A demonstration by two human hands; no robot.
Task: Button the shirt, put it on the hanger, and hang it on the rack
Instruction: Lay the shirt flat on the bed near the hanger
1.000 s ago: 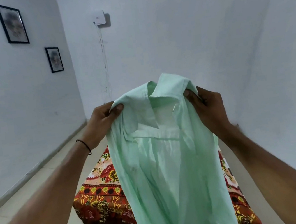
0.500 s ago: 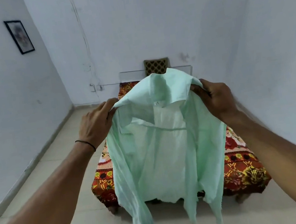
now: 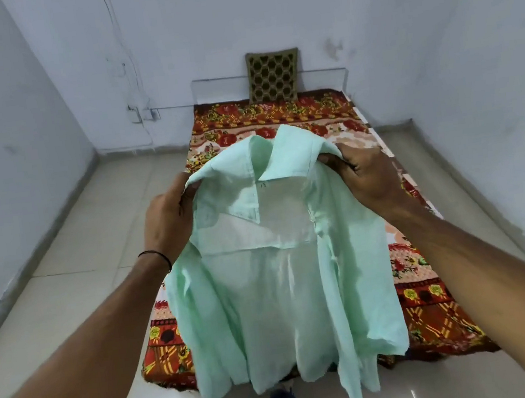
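Note:
A pale mint-green shirt (image 3: 275,284) hangs in the air in front of me, over the near end of the bed. Its front is open and its inside faces me. My left hand (image 3: 167,221) grips the shirt's left shoulder beside the collar. My right hand (image 3: 365,178) grips the right shoulder by the collar tip. The sleeves and hem dangle loose below. No hanger or rack shows in this view.
A low bed (image 3: 437,319) with a red and orange floral cover runs away from me to the back wall, with a brown patterned pillow (image 3: 272,76) upright at its head. White walls close in on both sides. Glossy tiled floor (image 3: 72,257) lies left of the bed.
My view has tipped downward, so the whole bed shows now. Both hands have lowered the shirt toward the bed, still gripping its shoulders.

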